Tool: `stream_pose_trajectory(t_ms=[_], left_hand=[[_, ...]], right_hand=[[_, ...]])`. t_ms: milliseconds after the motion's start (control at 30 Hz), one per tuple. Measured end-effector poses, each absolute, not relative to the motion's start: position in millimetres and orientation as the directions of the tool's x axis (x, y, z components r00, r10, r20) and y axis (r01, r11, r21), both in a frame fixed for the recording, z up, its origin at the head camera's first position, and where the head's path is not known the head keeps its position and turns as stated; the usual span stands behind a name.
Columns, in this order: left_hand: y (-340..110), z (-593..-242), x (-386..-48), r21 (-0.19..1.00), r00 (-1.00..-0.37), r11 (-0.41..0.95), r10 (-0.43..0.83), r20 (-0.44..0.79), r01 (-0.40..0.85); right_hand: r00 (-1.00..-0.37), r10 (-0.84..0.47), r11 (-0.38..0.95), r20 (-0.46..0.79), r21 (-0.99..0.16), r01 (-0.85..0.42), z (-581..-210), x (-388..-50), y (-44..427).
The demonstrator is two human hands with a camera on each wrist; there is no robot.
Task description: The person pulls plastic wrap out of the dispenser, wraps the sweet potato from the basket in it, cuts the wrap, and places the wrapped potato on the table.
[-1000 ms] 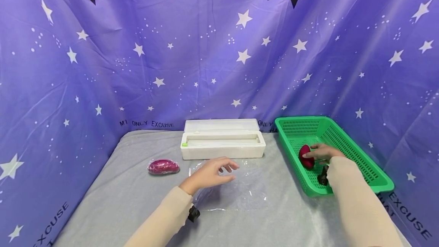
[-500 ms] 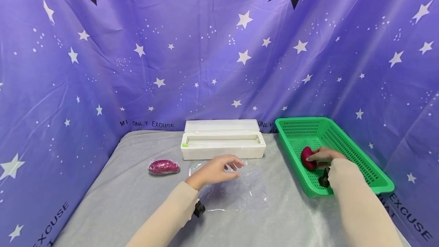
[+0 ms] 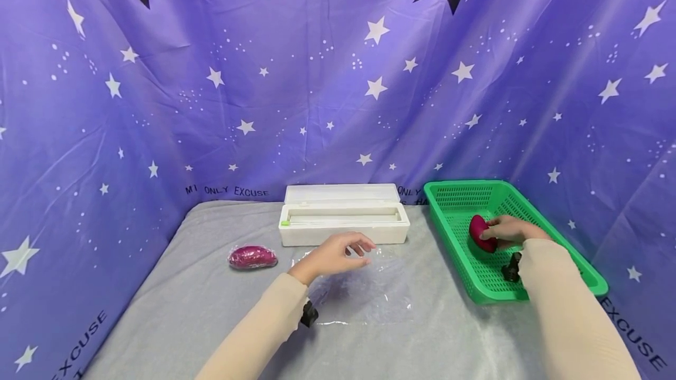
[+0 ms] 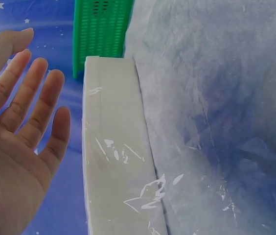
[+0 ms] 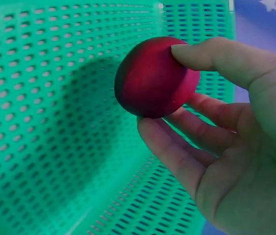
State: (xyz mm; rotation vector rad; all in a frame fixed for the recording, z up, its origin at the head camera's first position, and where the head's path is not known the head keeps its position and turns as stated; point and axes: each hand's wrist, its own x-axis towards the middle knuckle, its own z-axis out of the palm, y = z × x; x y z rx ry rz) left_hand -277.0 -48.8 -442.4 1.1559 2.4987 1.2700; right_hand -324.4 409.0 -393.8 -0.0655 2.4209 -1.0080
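My right hand (image 3: 511, 231) holds a smooth, dark red oblong vegetable (image 5: 155, 81), which looks like a sweet potato, between thumb and fingers. It is lifted off the floor of the green basket (image 3: 454, 251), within its walls. My left hand (image 4: 23, 127) hovers with relaxed fingers and nothing in them. Below it a sheet of clear plastic wrap (image 3: 369, 295) lies flat on the table. Left of that lies a similar purplish-red vegetable (image 3: 252, 257), covered in plastic wrap.
A long white wrap dispenser (image 3: 343, 234) stands behind the sheet, its lid (image 3: 340, 193) raised. A grey cloth (image 3: 200, 304) covers the table. A starry purple curtain (image 3: 296, 92) hangs behind and along both sides.
My right hand has gripped the red vegetable and moved it up and to the right inside the basket. My left hand has shifted slightly right and up.
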Motion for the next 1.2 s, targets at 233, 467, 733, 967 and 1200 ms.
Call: stream_pose_trajectory(t_ms=[233,467,733,967,1200], left_hand=[[-50.1,-440.6,-281.5,0.733,-0.715,0.358,0.656,0.242,0.578],[-51.2,-438.0,-282.3,0.742,-0.741,0.377,0.63,0.233,0.554],[-51.6,-435.0,-285.7,0.75,-0.753,0.382,0.617,0.227,0.539],[-48.0,-433.0,-289.0,0.765,-0.753,0.361,0.614,0.236,0.534],[-43.0,-429.9,-289.1,0.776,-0.751,0.338,0.612,0.248,0.532]], right_hand=[[-0.89,-0.27,0.712,-0.367,-0.698,0.072,-380.2,-325.3,409.2],[-0.907,-0.307,0.699,-0.289,-0.715,-0.009,-366.7,-320.3,400.6],[-0.909,-0.35,0.709,-0.227,-0.698,-0.098,-354.4,-311.2,383.1],[-0.893,-0.416,0.714,-0.172,-0.67,-0.203,-344.8,-305.8,357.8],[-0.873,-0.464,0.674,-0.152,-0.701,-0.236,-344.7,-298.8,332.8]])
